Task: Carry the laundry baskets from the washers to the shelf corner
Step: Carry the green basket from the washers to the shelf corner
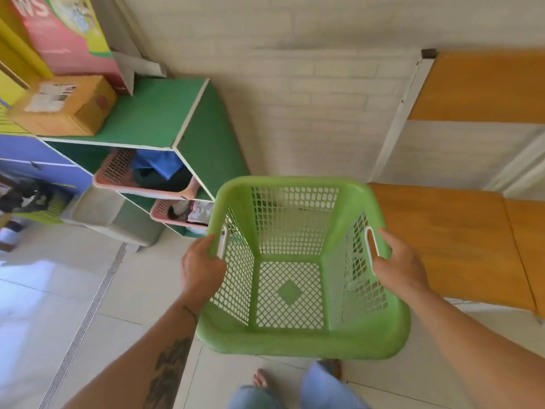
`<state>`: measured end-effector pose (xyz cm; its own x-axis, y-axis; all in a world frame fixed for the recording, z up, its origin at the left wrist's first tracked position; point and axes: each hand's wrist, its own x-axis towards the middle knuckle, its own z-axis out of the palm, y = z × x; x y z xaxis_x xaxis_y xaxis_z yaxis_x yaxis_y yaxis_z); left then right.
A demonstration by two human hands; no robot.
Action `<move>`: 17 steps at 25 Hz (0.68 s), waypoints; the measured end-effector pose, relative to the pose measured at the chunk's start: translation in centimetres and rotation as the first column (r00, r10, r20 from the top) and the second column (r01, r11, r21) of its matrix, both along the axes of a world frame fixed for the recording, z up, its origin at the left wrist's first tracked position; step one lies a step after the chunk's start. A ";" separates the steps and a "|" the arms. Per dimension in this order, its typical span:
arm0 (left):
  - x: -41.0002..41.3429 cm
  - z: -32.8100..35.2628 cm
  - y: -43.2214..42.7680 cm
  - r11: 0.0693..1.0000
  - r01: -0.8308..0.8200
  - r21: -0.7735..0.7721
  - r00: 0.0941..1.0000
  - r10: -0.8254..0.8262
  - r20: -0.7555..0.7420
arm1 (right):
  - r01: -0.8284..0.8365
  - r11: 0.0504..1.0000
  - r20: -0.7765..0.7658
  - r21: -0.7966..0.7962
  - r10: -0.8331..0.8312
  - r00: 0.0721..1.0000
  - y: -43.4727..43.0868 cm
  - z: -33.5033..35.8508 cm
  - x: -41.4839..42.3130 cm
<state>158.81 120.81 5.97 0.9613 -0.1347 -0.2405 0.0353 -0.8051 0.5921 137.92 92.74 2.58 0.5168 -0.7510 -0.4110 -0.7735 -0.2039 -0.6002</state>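
Observation:
I hold an empty green laundry basket with mesh walls in front of me, above the floor. My left hand grips its left rim at the white handle slot. My right hand grips the right rim at the other slot. The basket hangs between a green shelf unit on the left and a wooden bench on the right, facing a white brick wall.
Two pink baskets with clothes sit in the green shelf's compartments. A cardboard box lies on the shelf top. A grey bin stands on the tiled floor below. My legs and bare foot show underneath.

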 end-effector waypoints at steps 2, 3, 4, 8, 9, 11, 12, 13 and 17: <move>2.6 -2.8 -1.1 1.000 -0.005 0.006 0.997 0.005 -0.072 | 0.104 0.985 0.031 0.138 -0.110 0.993 -0.4 -2.1 2.5; 4.0 -4.4 -1.5 1.000 -0.027 0.015 0.994 0.029 -0.105 | 0.145 0.973 0.040 0.178 -0.154 0.987 -0.4 -3.4 3.8; 5.2 -6.0 -2.2 0.998 -0.057 0.017 0.989 0.059 -0.133 | 0.172 0.966 0.038 0.195 -0.183 0.982 -0.2 -4.7 4.9; 9.7 -13.2 -4.7 0.985 -0.173 -0.011 0.959 0.166 -0.230 | 0.309 0.926 0.050 0.218 -0.327 0.944 0.7 -10.3 8.9; 10.6 -14.8 -5.1 0.983 -0.180 -0.039 0.955 0.166 -0.244 | 0.334 0.919 0.058 0.212 -0.353 0.934 0.8 -11.7 9.5; 12.2 -17.9 -5.5 0.989 -0.120 -0.087 0.962 0.094 -0.256 | 0.373 0.911 0.079 0.175 -0.391 0.917 0.9 -14.5 10.4; 12.8 -19.4 -5.4 0.993 -0.071 -0.098 0.965 0.044 -0.258 | 0.392 0.903 0.087 0.174 -0.411 0.908 1.0 -16.0 10.7; 13.2 -20.7 -5.3 0.994 -0.036 -0.106 0.965 0.007 -0.262 | 0.402 0.901 0.089 0.165 -0.420 0.903 1.0 -17.5 10.7; 13.4 -24.2 -3.9 0.985 0.052 -0.166 0.954 -0.098 -0.285 | 0.358 0.927 0.082 0.111 -0.367 0.926 1.7 -20.9 10.4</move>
